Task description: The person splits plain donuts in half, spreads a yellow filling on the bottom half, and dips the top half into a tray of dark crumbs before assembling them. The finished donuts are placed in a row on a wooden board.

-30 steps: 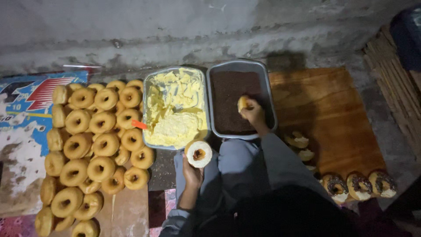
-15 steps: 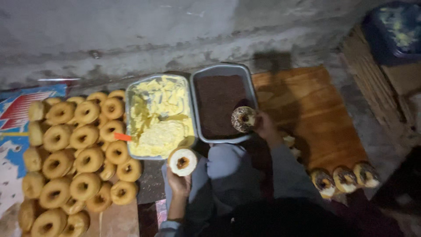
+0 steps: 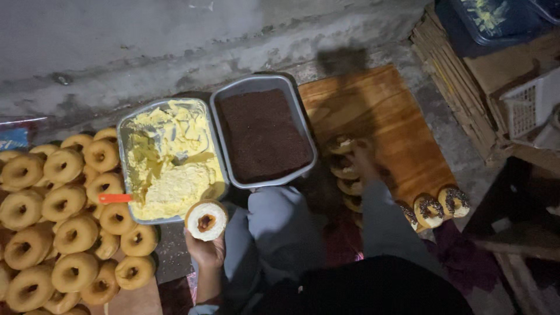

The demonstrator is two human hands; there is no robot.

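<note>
Broadly, the wooden board (image 3: 379, 116) lies to the right with bare room along its far edge, and the tray of chocolate sprinkles (image 3: 262, 133) sits between it and the cream tray (image 3: 169, 157). Nearer, the left hand (image 3: 205, 249) cups a cream-topped doughnut (image 3: 206, 220); the right hand (image 3: 363, 157), grip unclear in shadow, rests beside a row of finished doughnuts (image 3: 344, 166).

Dim, grainy; right side deep shadow, possibly motion-blurred.

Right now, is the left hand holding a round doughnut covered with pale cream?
Yes, the left hand holds up a round doughnut covered with pale cream just below the metal tray of yellow cream.
</note>
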